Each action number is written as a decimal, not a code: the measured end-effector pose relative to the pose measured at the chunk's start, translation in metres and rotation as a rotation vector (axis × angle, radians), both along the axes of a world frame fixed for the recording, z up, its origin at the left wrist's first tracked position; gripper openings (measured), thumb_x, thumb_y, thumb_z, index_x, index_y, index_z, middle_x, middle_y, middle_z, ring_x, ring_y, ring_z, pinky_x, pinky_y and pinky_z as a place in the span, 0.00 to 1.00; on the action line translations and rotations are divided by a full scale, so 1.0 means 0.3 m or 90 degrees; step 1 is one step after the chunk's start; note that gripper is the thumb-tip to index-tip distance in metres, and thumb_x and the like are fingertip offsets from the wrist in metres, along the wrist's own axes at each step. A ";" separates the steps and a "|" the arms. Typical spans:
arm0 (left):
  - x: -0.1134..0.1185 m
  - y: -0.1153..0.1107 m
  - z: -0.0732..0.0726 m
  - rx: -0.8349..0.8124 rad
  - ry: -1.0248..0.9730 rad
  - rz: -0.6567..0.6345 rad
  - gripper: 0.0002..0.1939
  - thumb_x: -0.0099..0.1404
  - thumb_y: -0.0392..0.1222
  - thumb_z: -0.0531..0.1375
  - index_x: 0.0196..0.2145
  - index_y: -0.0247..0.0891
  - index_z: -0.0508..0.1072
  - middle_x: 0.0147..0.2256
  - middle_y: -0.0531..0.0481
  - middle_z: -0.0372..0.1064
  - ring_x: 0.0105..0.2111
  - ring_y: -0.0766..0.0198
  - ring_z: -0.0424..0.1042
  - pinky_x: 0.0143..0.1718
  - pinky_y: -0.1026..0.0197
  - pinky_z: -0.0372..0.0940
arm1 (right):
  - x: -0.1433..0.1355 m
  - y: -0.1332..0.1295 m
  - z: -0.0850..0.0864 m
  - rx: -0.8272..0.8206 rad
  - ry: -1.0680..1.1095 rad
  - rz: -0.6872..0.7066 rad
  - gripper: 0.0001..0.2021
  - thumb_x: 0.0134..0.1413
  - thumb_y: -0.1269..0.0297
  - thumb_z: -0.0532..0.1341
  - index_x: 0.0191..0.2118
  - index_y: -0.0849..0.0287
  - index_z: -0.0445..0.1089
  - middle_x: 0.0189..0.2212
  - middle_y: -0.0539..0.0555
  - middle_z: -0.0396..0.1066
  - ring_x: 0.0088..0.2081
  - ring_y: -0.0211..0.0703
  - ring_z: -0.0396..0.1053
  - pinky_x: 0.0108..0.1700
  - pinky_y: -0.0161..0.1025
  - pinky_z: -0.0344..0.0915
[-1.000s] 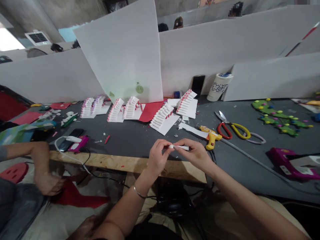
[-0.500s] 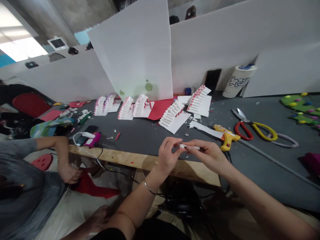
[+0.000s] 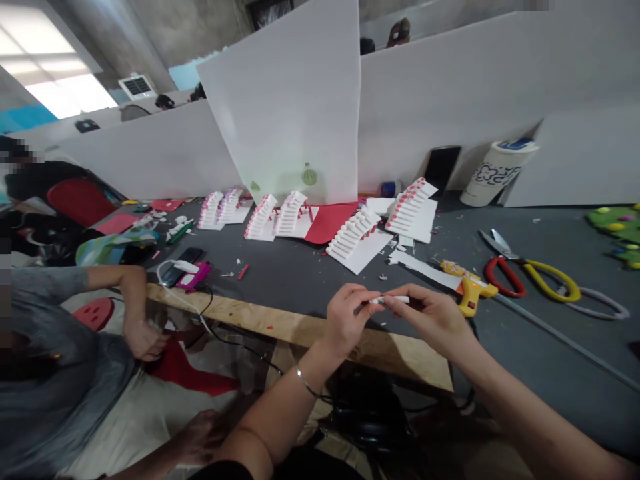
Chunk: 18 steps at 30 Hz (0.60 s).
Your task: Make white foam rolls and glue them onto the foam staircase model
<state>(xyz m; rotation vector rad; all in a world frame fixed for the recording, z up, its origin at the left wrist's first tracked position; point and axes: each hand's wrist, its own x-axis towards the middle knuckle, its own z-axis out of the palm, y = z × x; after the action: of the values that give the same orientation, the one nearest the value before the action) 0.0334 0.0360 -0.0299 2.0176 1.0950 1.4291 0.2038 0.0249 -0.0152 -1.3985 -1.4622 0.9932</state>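
Between my two hands, over the table's front edge, is a small white rolled strip (image 3: 401, 300). My left hand (image 3: 347, 313) pinches its left end with thumb and fingertips. Fingers of my right hand (image 3: 430, 317) close round the strip from the other side, and its right end sticks out past them. Just beyond my hands stands a white card with a curved row of white rolls (image 3: 354, 232). Behind it to the right is a similar piece with red-tipped rolls (image 3: 411, 207). The nearest tool to my right hand is a yellow glue gun (image 3: 473, 288).
Scissors with red and yellow handles (image 3: 515, 267) lie at the right. A white cup (image 3: 497, 172) and a phone (image 3: 442, 168) stand by the white partition. More rolled pieces (image 3: 261, 217) line the back. At the left sits another person (image 3: 55, 367), beside a purple item with a white cable (image 3: 195, 277).
My left fingers have closed further over the strip's left end, covering the round tip that showed before. The whole view has shifted slightly, moving things rightward.
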 end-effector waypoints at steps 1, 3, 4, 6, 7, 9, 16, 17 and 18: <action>0.001 0.002 -0.001 -0.040 -0.027 -0.008 0.12 0.61 0.49 0.62 0.36 0.38 0.79 0.34 0.46 0.72 0.34 0.64 0.71 0.36 0.62 0.68 | 0.002 0.002 -0.001 0.010 -0.005 0.000 0.18 0.48 0.48 0.63 0.34 0.59 0.76 0.25 0.53 0.74 0.25 0.40 0.67 0.26 0.36 0.62; 0.002 0.006 -0.004 -0.111 -0.081 -0.023 0.13 0.59 0.51 0.64 0.35 0.38 0.79 0.32 0.47 0.72 0.31 0.64 0.71 0.33 0.63 0.67 | 0.006 0.007 0.000 0.025 0.007 0.010 0.18 0.49 0.48 0.63 0.36 0.59 0.76 0.28 0.54 0.75 0.27 0.41 0.68 0.29 0.36 0.64; 0.002 0.008 -0.005 -0.137 -0.102 -0.028 0.14 0.58 0.52 0.64 0.34 0.38 0.79 0.31 0.47 0.72 0.31 0.64 0.71 0.32 0.63 0.67 | 0.007 0.009 0.002 0.031 0.018 0.021 0.18 0.50 0.48 0.63 0.38 0.59 0.75 0.30 0.55 0.76 0.28 0.41 0.69 0.30 0.36 0.65; 0.000 0.010 -0.002 -0.164 -0.124 -0.035 0.15 0.57 0.53 0.65 0.33 0.37 0.79 0.31 0.47 0.72 0.31 0.63 0.71 0.32 0.63 0.67 | 0.008 0.013 0.007 0.044 0.026 0.047 0.20 0.49 0.48 0.63 0.41 0.58 0.75 0.31 0.55 0.76 0.28 0.40 0.69 0.30 0.36 0.66; -0.001 0.009 0.001 -0.165 -0.125 -0.037 0.15 0.57 0.53 0.65 0.32 0.37 0.78 0.31 0.47 0.72 0.31 0.63 0.71 0.33 0.63 0.66 | 0.008 0.014 0.009 0.051 0.021 0.060 0.20 0.49 0.47 0.63 0.41 0.58 0.75 0.31 0.54 0.76 0.27 0.40 0.68 0.29 0.36 0.66; -0.005 0.004 0.010 -0.153 -0.113 -0.039 0.15 0.57 0.53 0.65 0.31 0.37 0.78 0.31 0.47 0.72 0.31 0.63 0.71 0.33 0.63 0.66 | 0.008 0.014 0.012 0.059 -0.002 0.076 0.19 0.49 0.46 0.63 0.38 0.57 0.76 0.28 0.53 0.75 0.25 0.39 0.67 0.27 0.36 0.64; -0.012 -0.015 0.033 -0.117 -0.062 -0.037 0.12 0.57 0.50 0.66 0.30 0.37 0.76 0.30 0.49 0.69 0.31 0.65 0.69 0.31 0.65 0.64 | 0.015 -0.006 0.040 -0.005 -0.008 0.135 0.18 0.51 0.48 0.62 0.37 0.58 0.77 0.27 0.53 0.76 0.27 0.40 0.69 0.27 0.35 0.63; -0.013 -0.015 0.033 -0.112 -0.054 -0.036 0.13 0.57 0.50 0.66 0.30 0.36 0.75 0.30 0.50 0.68 0.31 0.65 0.68 0.31 0.65 0.64 | 0.015 -0.009 0.048 -0.017 0.001 0.145 0.18 0.51 0.48 0.62 0.37 0.58 0.77 0.27 0.54 0.76 0.28 0.41 0.69 0.28 0.35 0.63; -0.013 -0.016 0.032 -0.104 -0.045 -0.036 0.13 0.57 0.50 0.66 0.29 0.36 0.75 0.30 0.50 0.68 0.31 0.65 0.68 0.31 0.65 0.64 | 0.015 -0.011 0.055 -0.029 0.010 0.152 0.19 0.51 0.47 0.62 0.36 0.58 0.77 0.28 0.54 0.77 0.28 0.41 0.70 0.28 0.35 0.64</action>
<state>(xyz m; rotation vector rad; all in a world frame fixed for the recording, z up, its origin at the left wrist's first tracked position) 0.0296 0.0313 -0.0202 1.8558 1.0803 1.3264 0.2084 0.0217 0.0012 -1.2640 -1.6319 1.1895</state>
